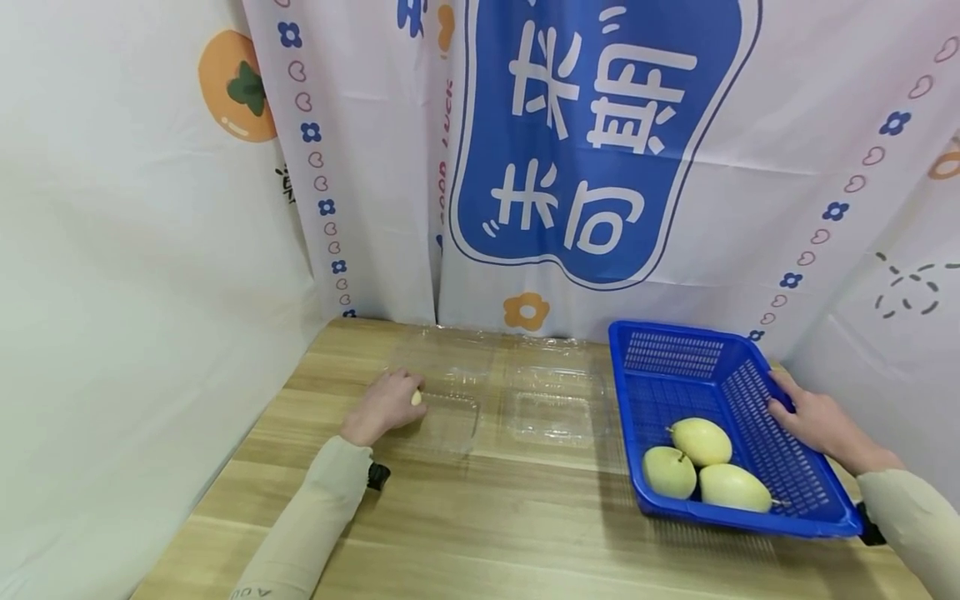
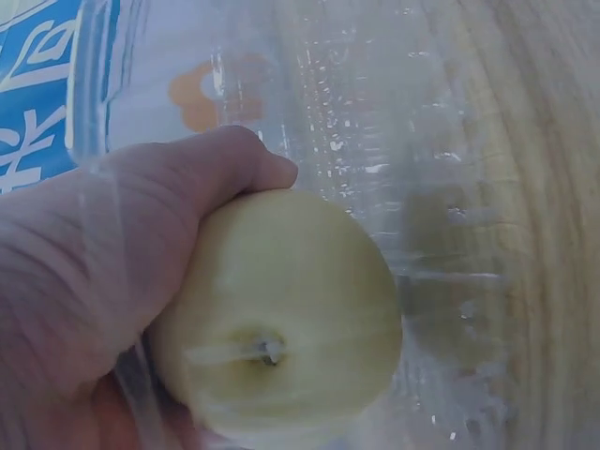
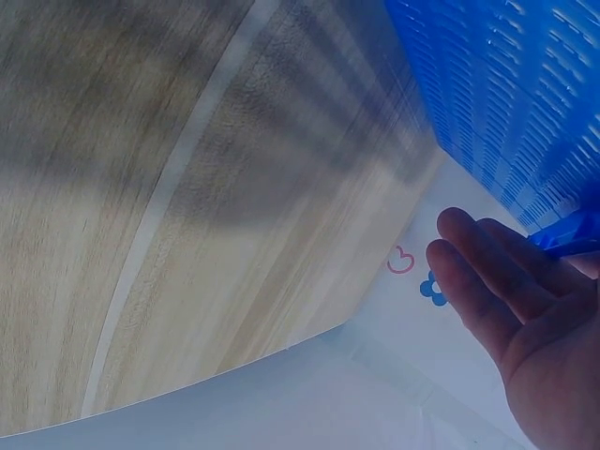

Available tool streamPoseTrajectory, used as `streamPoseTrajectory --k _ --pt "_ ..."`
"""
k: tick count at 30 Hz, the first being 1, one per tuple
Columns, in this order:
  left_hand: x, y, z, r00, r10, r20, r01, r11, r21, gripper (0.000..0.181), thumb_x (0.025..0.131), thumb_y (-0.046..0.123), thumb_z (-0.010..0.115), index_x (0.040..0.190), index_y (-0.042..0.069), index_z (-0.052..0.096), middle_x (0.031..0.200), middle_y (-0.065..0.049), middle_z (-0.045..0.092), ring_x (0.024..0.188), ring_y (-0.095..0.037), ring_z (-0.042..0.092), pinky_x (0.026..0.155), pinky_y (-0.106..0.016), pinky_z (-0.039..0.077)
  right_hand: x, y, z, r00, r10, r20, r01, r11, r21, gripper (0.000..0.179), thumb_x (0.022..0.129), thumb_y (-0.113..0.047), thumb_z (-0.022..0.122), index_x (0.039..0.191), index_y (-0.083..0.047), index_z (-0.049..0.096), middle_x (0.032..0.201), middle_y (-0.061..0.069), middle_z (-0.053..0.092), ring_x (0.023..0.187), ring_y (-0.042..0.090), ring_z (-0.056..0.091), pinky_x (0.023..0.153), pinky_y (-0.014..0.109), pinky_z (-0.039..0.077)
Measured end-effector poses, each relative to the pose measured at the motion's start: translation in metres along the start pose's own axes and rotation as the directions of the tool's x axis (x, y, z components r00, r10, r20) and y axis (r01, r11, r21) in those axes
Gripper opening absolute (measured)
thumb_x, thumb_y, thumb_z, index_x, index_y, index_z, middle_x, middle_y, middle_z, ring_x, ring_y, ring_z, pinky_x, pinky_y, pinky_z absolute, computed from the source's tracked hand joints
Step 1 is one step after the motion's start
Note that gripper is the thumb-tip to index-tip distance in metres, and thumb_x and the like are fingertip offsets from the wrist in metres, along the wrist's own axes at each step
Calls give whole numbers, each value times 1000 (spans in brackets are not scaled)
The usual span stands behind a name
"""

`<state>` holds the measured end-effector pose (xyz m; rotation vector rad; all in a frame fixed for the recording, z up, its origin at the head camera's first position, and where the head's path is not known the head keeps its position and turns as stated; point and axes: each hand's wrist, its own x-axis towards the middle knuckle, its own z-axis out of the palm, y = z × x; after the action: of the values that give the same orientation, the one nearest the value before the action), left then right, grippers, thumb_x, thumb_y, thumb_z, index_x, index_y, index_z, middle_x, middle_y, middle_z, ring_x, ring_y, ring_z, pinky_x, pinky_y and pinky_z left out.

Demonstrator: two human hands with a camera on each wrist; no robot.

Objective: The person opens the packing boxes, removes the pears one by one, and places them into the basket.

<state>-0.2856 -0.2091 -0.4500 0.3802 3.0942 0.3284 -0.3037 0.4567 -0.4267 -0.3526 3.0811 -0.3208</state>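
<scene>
My left hand (image 1: 386, 407) grips a pale yellow-green pear (image 2: 281, 314), with the thumb lying along its upper side in the left wrist view. In the head view only a sliver of this pear shows past the fingers. The hand is low over the left side of a clear plastic clamshell box (image 1: 453, 421). On the right, my right hand (image 1: 821, 421) holds the right rim of a blue plastic basket (image 1: 626, 417), its thumb over the inner side. Outside the basket wall, the other fingers (image 3: 478, 291) extend loosely. Three pears (image 1: 701, 442) lie at the basket's near end.
A second clear clamshell box (image 1: 555, 417) stands open between the first box and the basket. Both lids lean back near a printed curtain (image 1: 480, 292) behind the wooden table (image 1: 487, 533). White cloth (image 1: 150, 292) hangs along the left side.
</scene>
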Motion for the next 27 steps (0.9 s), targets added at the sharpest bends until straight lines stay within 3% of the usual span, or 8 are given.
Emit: streamPoseTrajectory --k 10,16,22,27 --pt "1 6 -13 1000 10 -17 -11 999 -37 41 85 27 67 119 4 66 118 -15 64 103 -30 60 92 -48 52 2 0 0 1000 8 -5 -7 1000 18 68 101 -30 45 147 13 22 123 50 46 85 51 64 72 63 52" --pt "0 16 -23 999 27 -23 -28 998 -55 38 84 26 67 115 4 67 110 -13 65 88 -23 58 78 -40 53 3 2 1 1000 0 -8 0 1000 12 68 101 -30 45 147 13 22 122 50 46 85 51 64 72 63 52" --pt "3 27 -30 997 73 -28 -74 996 -56 33 83 26 68 110 6 69 105 -10 66 88 -21 60 79 -39 55 1 2 1 1000 -3 -7 3 1000 11 68 101 -30 46 147 13 22 122 50 47 85 51 64 72 64 51" --pt "8 37 -34 997 78 -15 -79 995 -64 35 84 27 66 114 9 67 109 -9 66 87 -19 60 77 -35 55 0 2 2 1000 -12 -9 12 1000 9 67 101 -30 46 146 13 23 123 50 46 88 55 63 73 65 51"
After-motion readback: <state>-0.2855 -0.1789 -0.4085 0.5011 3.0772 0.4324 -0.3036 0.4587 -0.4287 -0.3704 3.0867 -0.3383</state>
